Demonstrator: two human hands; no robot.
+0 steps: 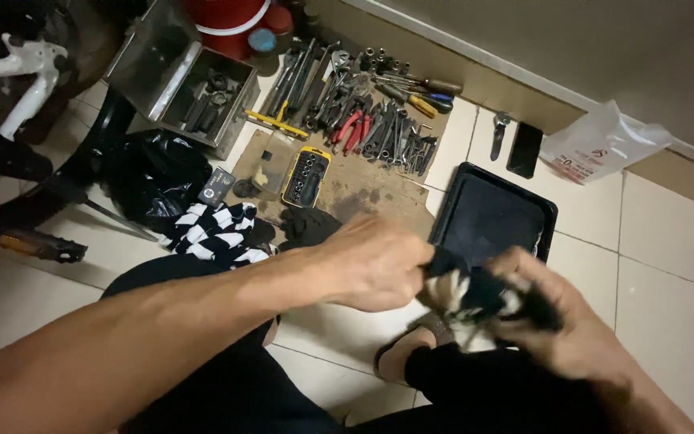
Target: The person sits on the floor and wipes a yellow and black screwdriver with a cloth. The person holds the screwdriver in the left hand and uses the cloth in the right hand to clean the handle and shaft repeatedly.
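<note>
Floor tiles (668, 265), pale and square, fill most of the view, and a person sits on them with dark-clad legs (475, 394) folded below the camera. Part of a bicycle frame (18, 88) stands at the far left, a crumpled black bag (150, 173) just beside it. An open metal toolbox (202, 96) sits near the top, and next to it a piece of cardboard (363, 189) carries a spread of hand tools (363, 112): pliers, wrenches, screwdrivers and a yellow-edged socket case (307, 177). A black tray (487, 213) lies on the tiles just right of the cardboard, with a white plastic bag (604, 145) well beyond it by the wall. A black-and-white striped cloth (214, 231) lies near the left knee. Both hands meet over the lap, in front of the tray. Left hand (375, 265) is clenched on one end of a dark rag (471, 293) with pale patches; right hand (560, 321) is closed around the other end, so the rag lies bunched between them, touching both, its shape blurred.
</note>
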